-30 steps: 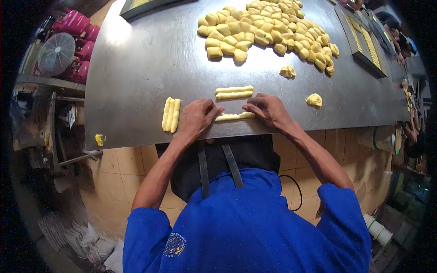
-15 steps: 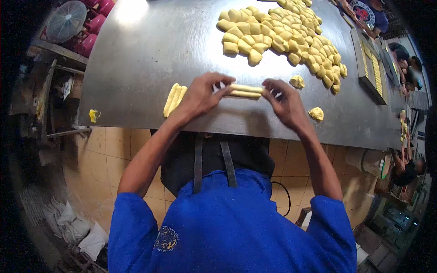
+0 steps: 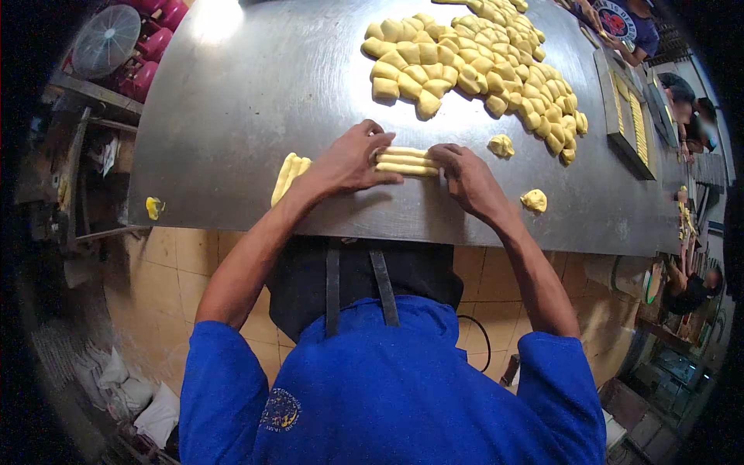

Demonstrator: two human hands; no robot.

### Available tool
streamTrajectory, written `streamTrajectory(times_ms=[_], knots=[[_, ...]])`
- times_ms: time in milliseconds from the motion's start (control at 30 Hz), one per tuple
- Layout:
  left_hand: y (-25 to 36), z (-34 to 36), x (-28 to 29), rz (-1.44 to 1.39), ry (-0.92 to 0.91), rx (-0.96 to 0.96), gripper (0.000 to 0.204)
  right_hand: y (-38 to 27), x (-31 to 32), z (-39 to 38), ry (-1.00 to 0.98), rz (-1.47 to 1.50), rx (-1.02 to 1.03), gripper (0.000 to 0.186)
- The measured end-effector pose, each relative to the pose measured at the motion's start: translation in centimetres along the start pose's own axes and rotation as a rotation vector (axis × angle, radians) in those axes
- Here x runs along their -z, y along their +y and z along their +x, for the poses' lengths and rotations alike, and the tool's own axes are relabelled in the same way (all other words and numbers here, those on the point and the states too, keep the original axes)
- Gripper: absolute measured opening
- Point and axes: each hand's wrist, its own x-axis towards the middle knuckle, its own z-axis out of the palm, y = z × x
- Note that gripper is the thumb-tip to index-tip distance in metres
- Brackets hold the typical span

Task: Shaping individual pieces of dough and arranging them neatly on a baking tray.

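My left hand (image 3: 360, 155) curves round the left end of three pale-yellow dough strips (image 3: 407, 161) lying side by side on the steel table (image 3: 232, 132), its thumb at the near side and fingers at the far side. At their right end, my right hand (image 3: 457, 170) grips with bent fingertips. Left of my hands, partly behind my left wrist, lies another group of strips (image 3: 287, 178). Two loose dough lumps, one farther off (image 3: 500, 146) and one nearer (image 3: 533, 200), sit to the right. A large cluster of dough pieces (image 3: 473, 70) covers the table's far middle and right.
Metal trays with dough rows (image 3: 628, 116) are on the right, where co-workers (image 3: 628, 31) stand. A yellow scrap (image 3: 154, 208) lies by the near-left corner. Beyond the left edge are pink cylinders (image 3: 147, 35) and a round mesh cover (image 3: 106, 43). The tiled floor (image 3: 496, 302) shows below.
A single strip that was nearer me has moved up against the pair, so three now lie together. Both hands moved away from my body with it, then settled round the group's ends.
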Motion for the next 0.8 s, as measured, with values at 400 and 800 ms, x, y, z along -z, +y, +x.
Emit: streamTrajectory(times_ms=[400, 800], knots=[[0.0, -2.9, -1.3, -0.014, 0.129, 0.057, 0.071, -1.3, -2.2, 0.9, -0.032, 0.161, -0.256, 0.040], [6.3, -16.6, 1.3, -0.004, 0.728, 0.255, 0.045, -13.8, 3.5, 6.3, -0.201, 0.588, -0.197, 0.035]])
